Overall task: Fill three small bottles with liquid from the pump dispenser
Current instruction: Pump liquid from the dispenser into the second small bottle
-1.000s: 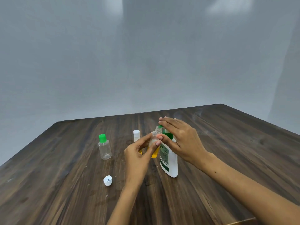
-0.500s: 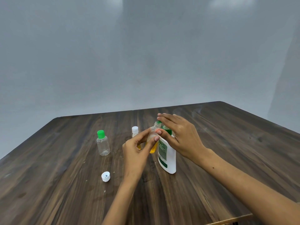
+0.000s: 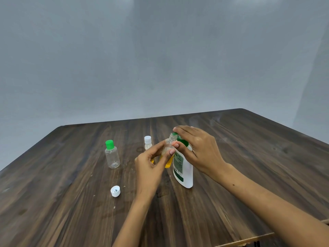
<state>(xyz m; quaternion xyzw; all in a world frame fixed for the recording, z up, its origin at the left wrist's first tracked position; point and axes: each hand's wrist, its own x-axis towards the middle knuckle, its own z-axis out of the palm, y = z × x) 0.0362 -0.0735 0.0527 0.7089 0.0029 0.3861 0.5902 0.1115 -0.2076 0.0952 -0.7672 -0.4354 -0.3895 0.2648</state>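
Observation:
My left hand (image 3: 151, 163) pinches a small uncapped bottle (image 3: 168, 148) with yellow liquid in its lower part, its mouth held under the green nozzle of the white pump dispenser (image 3: 184, 168). My right hand (image 3: 197, 148) lies over the dispenser's green pump head, fingers straight on top and thumb at the neck. A clear small bottle with a green cap (image 3: 111, 155) stands to the left. Another small bottle with a white cap (image 3: 148, 142) stands behind my left hand, partly hidden. A loose white cap (image 3: 115, 191) lies on the table in front.
Everything sits on a dark wooden table (image 3: 249, 157) whose far edge meets a plain grey wall. A light wooden strip shows at the table's near right edge (image 3: 249, 240).
The hands, the small bottle and the dispenser keep the same pose. The whole scene shifts slightly in the view as my head moves.

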